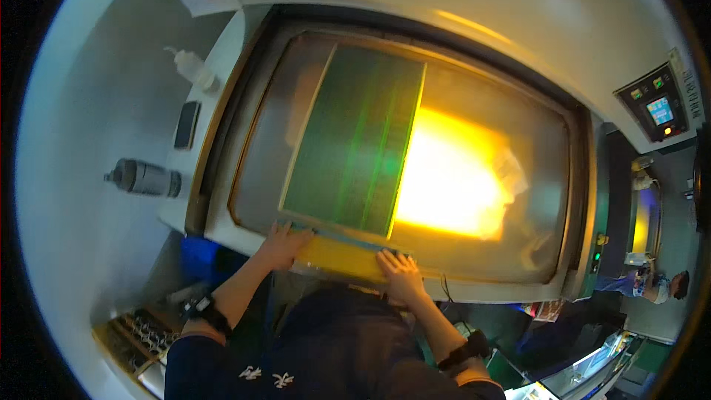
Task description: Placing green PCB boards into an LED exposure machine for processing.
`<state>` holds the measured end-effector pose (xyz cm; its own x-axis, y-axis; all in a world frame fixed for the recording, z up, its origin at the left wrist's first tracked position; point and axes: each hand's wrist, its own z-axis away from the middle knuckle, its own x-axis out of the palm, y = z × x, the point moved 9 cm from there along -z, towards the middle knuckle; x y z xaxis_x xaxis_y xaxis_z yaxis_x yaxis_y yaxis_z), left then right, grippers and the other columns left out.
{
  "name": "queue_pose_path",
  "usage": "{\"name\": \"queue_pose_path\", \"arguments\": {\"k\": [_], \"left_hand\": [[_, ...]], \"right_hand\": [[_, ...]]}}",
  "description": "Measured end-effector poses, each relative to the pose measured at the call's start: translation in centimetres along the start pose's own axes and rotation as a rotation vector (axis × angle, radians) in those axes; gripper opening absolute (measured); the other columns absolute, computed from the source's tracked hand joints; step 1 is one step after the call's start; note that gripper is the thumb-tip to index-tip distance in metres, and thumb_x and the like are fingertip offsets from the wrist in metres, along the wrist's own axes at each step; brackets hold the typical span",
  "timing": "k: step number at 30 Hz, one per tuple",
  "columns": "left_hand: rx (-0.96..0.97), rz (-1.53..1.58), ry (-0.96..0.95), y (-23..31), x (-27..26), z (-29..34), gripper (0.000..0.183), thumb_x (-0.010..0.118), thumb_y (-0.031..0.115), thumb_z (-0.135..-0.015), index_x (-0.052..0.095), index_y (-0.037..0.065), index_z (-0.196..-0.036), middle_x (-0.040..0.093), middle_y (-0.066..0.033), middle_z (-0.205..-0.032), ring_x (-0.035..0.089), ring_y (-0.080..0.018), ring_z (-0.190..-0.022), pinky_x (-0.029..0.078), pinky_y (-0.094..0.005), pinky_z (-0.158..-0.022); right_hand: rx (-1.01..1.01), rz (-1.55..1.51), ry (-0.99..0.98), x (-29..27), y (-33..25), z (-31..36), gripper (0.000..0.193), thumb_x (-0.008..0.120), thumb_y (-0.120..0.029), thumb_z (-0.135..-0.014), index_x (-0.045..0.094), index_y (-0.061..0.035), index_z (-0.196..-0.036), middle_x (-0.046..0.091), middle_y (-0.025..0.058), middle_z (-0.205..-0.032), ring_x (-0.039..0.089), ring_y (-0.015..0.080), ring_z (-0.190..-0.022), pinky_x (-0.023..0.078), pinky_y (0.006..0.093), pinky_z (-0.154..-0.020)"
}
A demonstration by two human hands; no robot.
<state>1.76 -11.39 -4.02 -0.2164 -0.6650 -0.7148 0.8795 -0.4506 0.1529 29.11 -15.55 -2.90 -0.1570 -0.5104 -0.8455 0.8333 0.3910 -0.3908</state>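
A large dark green panel with thin bright green lines lies flat on the machine's glass bed. At its near edge, a yellow translucent sheet stretches between my two hands. My left hand grips the sheet's left end, beside the panel's near left corner. My right hand holds the sheet's right end, its fingers bent over the edge. Both thumbs are hard to make out, and the sheet's lower part is partly hidden by my body.
Strong yellow-white light glows through the bed right of the panel. On the left ledge are a phone, a white squeeze bottle and a grey bottle. A control panel is at the right. Another person is far right.
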Motion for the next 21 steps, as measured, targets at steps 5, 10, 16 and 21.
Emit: {"name": "queue_pose_path", "arguments": {"k": [5,10,16,21], "left_hand": [[-0.048,0.001,0.137,2.9,5.0,0.9,0.09,0.071,0.011,-0.081,0.025,0.023,-0.157,0.031,-0.0008,-0.161,0.032,-0.0446,-0.142,0.023,-0.0687,-0.112],[-0.098,-0.03,0.275,-1.2,-1.8,-4.2,0.085,0.066,0.011,-0.084,0.025,0.023,-0.157,0.033,-0.0021,-0.159,0.034,-0.0452,-0.141,0.022,-0.0661,-0.114],[-0.131,-0.174,0.464,-12.4,-17.2,-21.1,0.079,0.055,0.002,-0.088,0.024,0.023,-0.157,0.027,0.0028,-0.162,0.03,-0.0439,-0.144,0.022,-0.0639,-0.116],[-0.12,-0.032,0.446,-15.2,-28.0,-33.1,0.076,0.051,-0.002,-0.087,0.029,0.022,-0.156,0.026,-0.0006,-0.163,0.03,-0.0464,-0.143,0.024,-0.0646,-0.115]], "right_hand": [[0.022,0.099,0.238,0.8,0.2,3.8,0.061,0.065,-0.017,-0.081,0.051,-0.0143,-0.141,0.051,0.0074,-0.146,0.053,0.0336,-0.128,0.039,0.0551,-0.109],[0.085,0.179,0.389,-1.7,3.2,-3.6,0.059,0.062,-0.013,-0.084,0.051,-0.0164,-0.141,0.05,0.0063,-0.147,0.048,0.0321,-0.133,0.035,0.0539,-0.112],[0.116,0.218,0.531,-12.5,14.8,-23.5,0.072,0.062,-0.004,-0.082,0.041,-0.0199,-0.149,0.045,0.0051,-0.15,0.042,0.0341,-0.137,0.029,0.053,-0.116],[0.18,0.223,0.475,-20.4,25.8,-32.8,0.066,0.056,-0.003,-0.086,0.044,-0.0248,-0.146,0.045,0.002,-0.152,0.042,0.031,-0.138,0.031,0.0537,-0.115]]}}
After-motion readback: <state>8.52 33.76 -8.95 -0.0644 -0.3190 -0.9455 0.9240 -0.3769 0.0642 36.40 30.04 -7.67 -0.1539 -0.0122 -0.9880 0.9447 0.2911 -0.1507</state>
